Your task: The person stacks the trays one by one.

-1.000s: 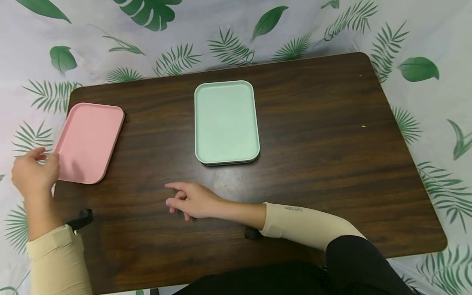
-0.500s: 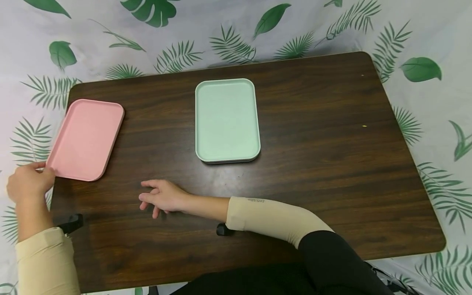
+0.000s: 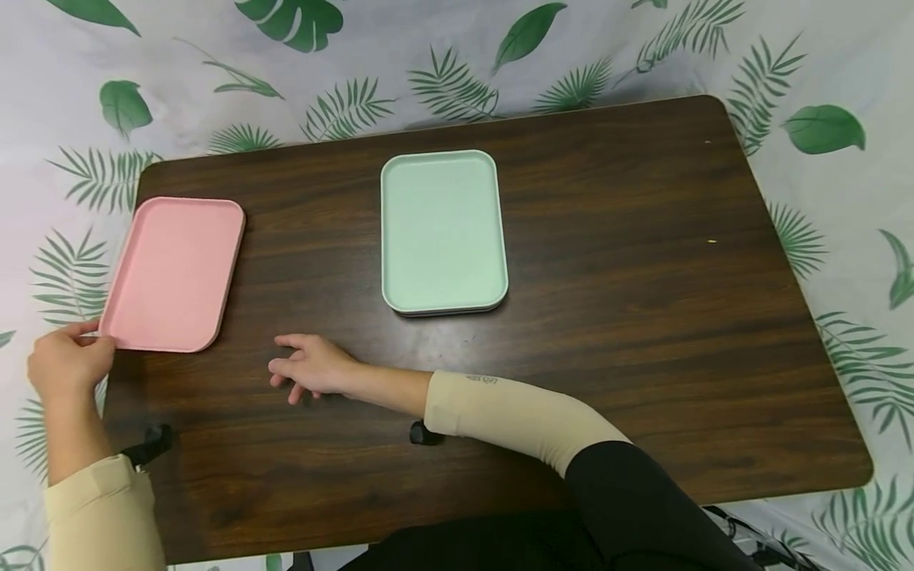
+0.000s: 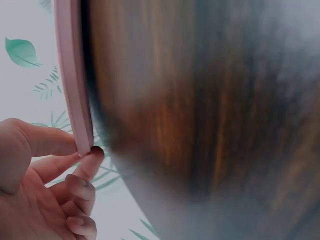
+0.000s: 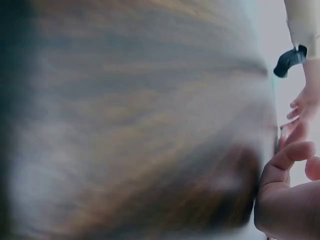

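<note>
My left hand [image 3: 70, 363] pinches the near left corner of a pink tray [image 3: 174, 274], which lies at the table's left side. In the left wrist view the thumb lies on one side of the pink tray's rim [image 4: 75, 95], with fingertips on the other; the remaining fingers are loosely curled. My right hand [image 3: 314, 365] is held over the table to the right of the pink tray, fingers relaxed and touching nothing. A mint green tray [image 3: 444, 230] lies flat at the table's back middle, with further tray edges showing beneath its near side.
The brown wood-grain table [image 3: 628, 317] has rounded corners. Behind and beside it hangs a white cloth [image 3: 400, 47] with green leaves. A small yellow fleck [image 3: 712, 241] lies on the right half. Black wrist mounts stick out from both sleeves.
My left hand has moved from beside the pink tray's left edge to its near left corner and taken hold there. My right hand has moved left across the table.
</note>
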A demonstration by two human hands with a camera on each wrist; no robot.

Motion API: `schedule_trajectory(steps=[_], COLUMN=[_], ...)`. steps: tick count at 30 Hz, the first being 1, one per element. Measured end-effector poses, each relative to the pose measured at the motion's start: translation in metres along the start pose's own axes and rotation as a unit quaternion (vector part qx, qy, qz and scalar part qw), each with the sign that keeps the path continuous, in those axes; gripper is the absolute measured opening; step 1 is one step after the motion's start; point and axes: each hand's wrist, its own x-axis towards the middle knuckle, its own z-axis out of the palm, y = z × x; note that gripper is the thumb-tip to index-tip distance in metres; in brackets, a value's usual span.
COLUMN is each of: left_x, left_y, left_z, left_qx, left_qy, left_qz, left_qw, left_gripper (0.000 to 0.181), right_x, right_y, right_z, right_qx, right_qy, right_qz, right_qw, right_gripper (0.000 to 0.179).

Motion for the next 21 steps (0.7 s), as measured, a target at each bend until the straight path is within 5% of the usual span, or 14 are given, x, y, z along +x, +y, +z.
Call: schedule_trajectory(steps=[14,18,21], left_x=[-0.048,-0.056,-0.059], left_y=[0.008,0.014,0.016], left_z=[0.008,0.012,0.014], left_qx=[-0.101,-0.137,-0.174], left_qy=[-0.115,-0.142,-0.164], left_qz=[0.095,0.096,0.087], left_qw=[0.9837,0.9755,0.9670], left_gripper=[0.050,0.046,0.025], right_x=[0.023,0.028,0.032], right_y=[-0.013,-0.017,-0.019], right_z=[0.011,0.009,0.006], right_qx=[0.035,0.044,0.044], right_qy=[0.029,0.067,0.102], right_qz=[0.019,0.014,0.008], right_qw=[0.9988,0.9967,0.9938], right_gripper=[0.062,0.062,0.055])
